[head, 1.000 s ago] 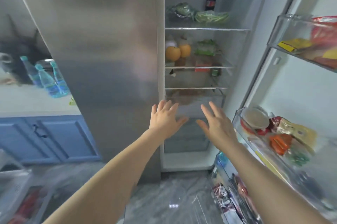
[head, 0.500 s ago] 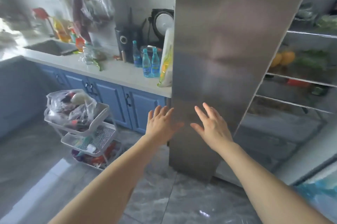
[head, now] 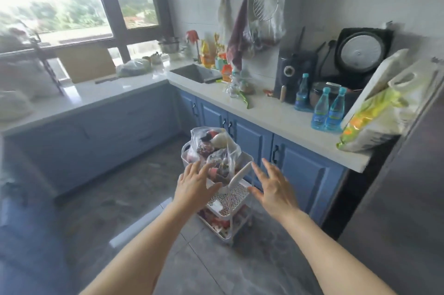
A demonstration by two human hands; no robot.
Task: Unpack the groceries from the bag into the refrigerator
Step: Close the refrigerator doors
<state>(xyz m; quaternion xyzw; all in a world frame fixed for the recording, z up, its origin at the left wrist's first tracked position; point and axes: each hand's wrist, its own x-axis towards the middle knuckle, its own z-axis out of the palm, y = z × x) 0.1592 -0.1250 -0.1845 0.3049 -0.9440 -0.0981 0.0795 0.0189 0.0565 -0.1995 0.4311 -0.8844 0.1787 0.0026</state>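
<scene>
A clear plastic grocery bag (head: 212, 150) full of wrapped food sits in the top tray of a white three-tier cart (head: 236, 195) on the grey floor. My left hand (head: 193, 184) is open with fingers spread, just in front of the bag's lower left side. My right hand (head: 272, 186) is open too, to the right of the cart's handle and apart from it. Both hands hold nothing. Only the steel side of the refrigerator (head: 403, 198) shows at the right edge; its inside is out of view.
Blue cabinets (head: 254, 140) under a white counter (head: 269, 112) run behind the cart. On the counter stand three blue bottles (head: 328, 112), a leaning rice sack (head: 377, 112), a rice cooker (head: 360, 52) and a sink (head: 194, 73). Grey floor lies left of the cart.
My view has swung left from the open refrigerator to the kitchen corner. Both open hands have come down near the bag on the cart.
</scene>
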